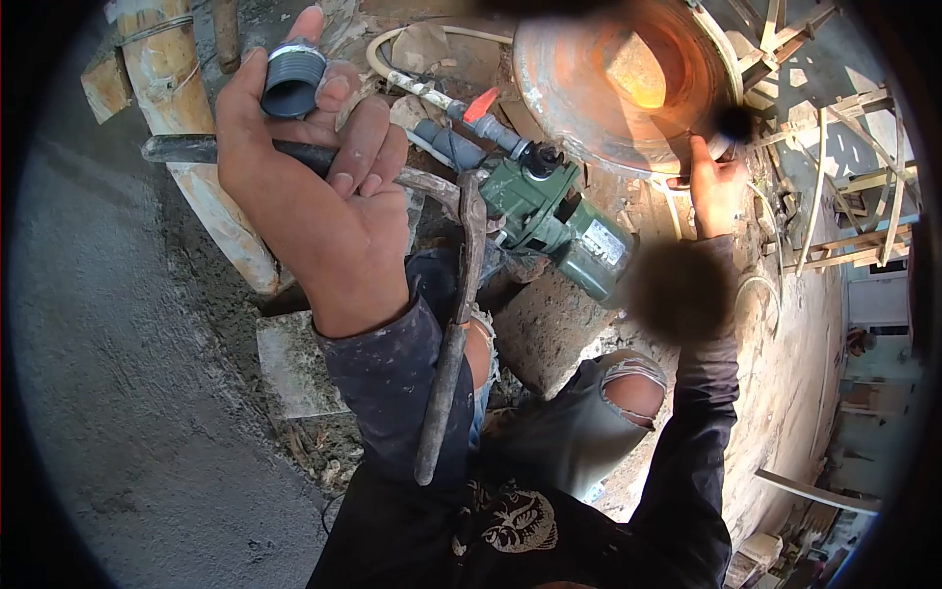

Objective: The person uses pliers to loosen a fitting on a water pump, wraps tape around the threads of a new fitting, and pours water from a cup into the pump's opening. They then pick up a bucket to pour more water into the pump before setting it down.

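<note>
Between the thumb and fingers of my left hand [329, 187] is a short grey threaded pipe fitting [294, 77] with white wrap near its upper end. The same hand holds a pair of long-handled pliers [446, 378]; one dark handle crosses the palm and the other hangs over my sleeve. My right hand [718, 191] is bent at the rim of a large rusty basin [579, 123], its fingers closed round something small, partly hidden by a dark blur. Between my hands lies a green pump [554, 216], joined to a grey pipe with a red-handled valve [481, 105].
A pale post [211, 206] leans at the upper left above grey cement ground [147, 393]. A flat block [294, 365] lies beside my left sleeve. Wooden sticks [863, 240] stand at the right, and my bent knees are below the pump.
</note>
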`<state>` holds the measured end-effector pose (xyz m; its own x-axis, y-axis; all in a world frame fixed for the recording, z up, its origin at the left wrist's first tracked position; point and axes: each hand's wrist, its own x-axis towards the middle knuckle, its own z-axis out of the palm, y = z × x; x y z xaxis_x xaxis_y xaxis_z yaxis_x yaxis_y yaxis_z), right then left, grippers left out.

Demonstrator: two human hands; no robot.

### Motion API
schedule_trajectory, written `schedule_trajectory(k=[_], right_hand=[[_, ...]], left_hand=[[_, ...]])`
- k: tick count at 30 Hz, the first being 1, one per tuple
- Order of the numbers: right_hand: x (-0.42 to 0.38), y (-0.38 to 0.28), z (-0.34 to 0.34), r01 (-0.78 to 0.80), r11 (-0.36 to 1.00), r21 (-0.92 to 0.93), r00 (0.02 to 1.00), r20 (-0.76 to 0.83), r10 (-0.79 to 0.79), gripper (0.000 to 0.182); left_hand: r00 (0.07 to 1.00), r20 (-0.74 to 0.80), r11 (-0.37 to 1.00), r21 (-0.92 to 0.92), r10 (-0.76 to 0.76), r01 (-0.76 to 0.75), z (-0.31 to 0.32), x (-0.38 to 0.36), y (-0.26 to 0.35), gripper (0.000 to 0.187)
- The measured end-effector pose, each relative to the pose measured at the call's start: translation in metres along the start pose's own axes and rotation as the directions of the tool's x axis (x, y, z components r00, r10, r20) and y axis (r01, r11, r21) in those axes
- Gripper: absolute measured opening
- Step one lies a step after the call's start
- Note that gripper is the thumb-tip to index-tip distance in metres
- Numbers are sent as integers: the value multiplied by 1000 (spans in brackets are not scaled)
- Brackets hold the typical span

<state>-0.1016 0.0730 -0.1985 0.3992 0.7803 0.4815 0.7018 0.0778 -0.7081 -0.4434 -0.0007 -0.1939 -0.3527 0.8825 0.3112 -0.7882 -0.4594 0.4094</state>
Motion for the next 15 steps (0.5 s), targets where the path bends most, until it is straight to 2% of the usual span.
schedule_trajectory(k=[2, 5, 8, 11, 13, 15], right_hand=[[1, 0, 0, 37, 999, -24, 999, 1, -37, 38], [6, 7, -2, 29, 997, 72, 999, 15, -30, 40], [5, 7, -2, -41, 997, 63, 998, 39, 39, 34], [3, 2, -4, 33, 995, 94, 999, -13, -32, 33], [4, 3, -7, 82, 997, -5, 997, 14, -82, 33], [9, 14, -7, 125, 992, -19, 992, 3, -125, 32]], left_hand=[[1000, -6, 1000, -3, 2, -2, 0, 0, 0, 54], [1000, -6, 1000, -12, 14, -14, 1, -2, 1, 54], [1000, 14, 1000, -28, -4, 4, 0, -1, 1, 54], [1000, 15, 1000, -29, -2, 3, 1, -2, 4, 54], [1000, 5, 1000, -22, 1, -1, 2, -2, 4, 53], [1000, -4, 1000, -17, 4, -5, 1, -2, 3, 53]])
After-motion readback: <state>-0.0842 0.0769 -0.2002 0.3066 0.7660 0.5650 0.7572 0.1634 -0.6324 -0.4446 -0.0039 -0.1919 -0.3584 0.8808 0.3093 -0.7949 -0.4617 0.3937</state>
